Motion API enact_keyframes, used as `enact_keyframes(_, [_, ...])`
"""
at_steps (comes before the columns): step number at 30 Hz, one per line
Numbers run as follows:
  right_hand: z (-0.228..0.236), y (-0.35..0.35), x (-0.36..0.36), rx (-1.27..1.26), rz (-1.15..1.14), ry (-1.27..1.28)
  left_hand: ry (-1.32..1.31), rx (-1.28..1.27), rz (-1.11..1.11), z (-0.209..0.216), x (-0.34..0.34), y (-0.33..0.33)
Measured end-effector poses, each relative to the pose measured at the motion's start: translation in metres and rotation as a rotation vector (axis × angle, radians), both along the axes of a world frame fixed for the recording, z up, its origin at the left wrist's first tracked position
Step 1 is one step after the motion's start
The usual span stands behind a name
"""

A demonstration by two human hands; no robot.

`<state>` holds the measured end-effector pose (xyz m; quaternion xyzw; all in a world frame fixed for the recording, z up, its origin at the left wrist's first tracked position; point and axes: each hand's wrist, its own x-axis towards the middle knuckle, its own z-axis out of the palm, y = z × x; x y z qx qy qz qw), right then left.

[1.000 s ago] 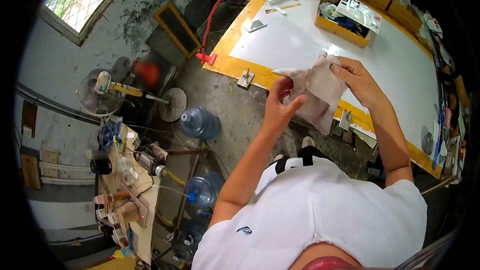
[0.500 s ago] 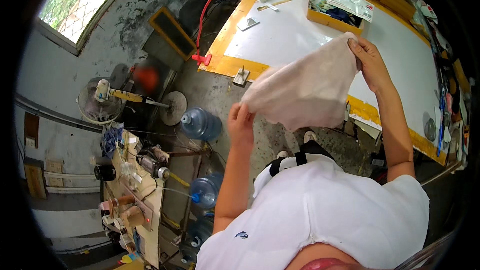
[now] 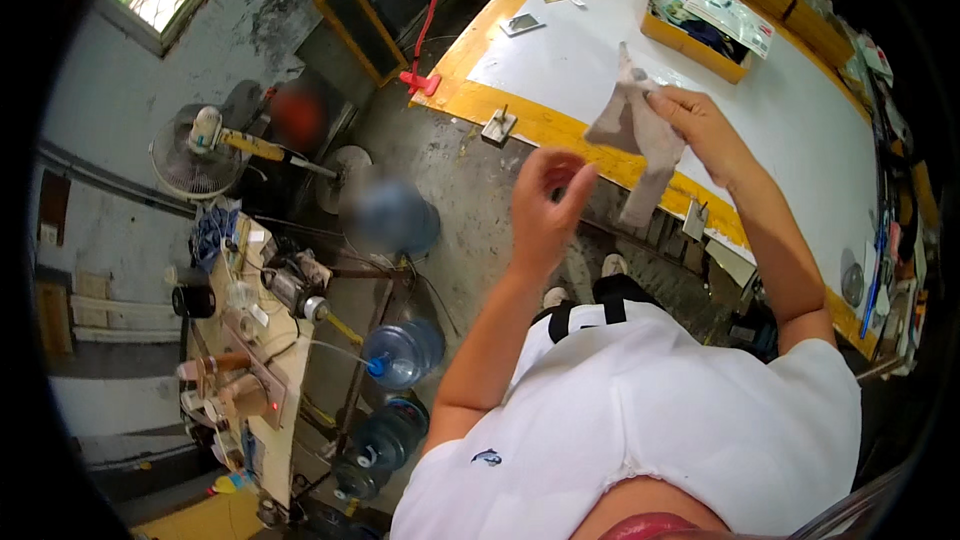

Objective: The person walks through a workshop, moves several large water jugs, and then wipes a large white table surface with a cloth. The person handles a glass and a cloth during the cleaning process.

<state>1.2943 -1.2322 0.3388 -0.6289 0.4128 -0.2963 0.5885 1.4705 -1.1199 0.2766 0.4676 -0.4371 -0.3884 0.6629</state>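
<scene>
Head view: the cloth (image 3: 657, 145) is pinched by the right hand (image 3: 708, 138) near the table (image 3: 790, 170); by the half-curled left hand (image 3: 547, 202), nothing is seen held. With one grip only, it might be dropped, or caught on the clamp (image 3: 694, 219).

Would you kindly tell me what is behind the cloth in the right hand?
Behind the cloth, the white tabletop and yellow border show; the parts it covers are hidden.
</scene>
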Motion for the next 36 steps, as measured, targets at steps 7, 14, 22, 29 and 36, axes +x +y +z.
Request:
enact_keyframes(7, [-0.022, 0.019, 0.017, 0.101, 0.090, -0.072, -0.244, -0.077, 0.160, 0.007, -0.027, -0.032])
enact_keyframes(14, [-0.027, 0.028, 0.017, 0.305, 0.138, -0.188, -0.460, -0.189, 0.249, 0.002, -0.026, -0.028])
enact_keyframes(22, [-0.029, 0.041, 0.022, 0.273, 0.191, -0.286, -0.574, -0.032, 0.370, -0.004, -0.028, -0.026])
enact_keyframes(29, [-0.045, 0.023, 0.004, 0.313, 0.087, -0.309, 0.110, 0.068, 0.127, -0.011, -0.006, -0.021])
enact_keyframes(36, [-0.035, -0.005, -0.032, 0.127, -0.133, -0.355, 0.573, 0.158, 0.141, -0.049, 0.072, 0.020])
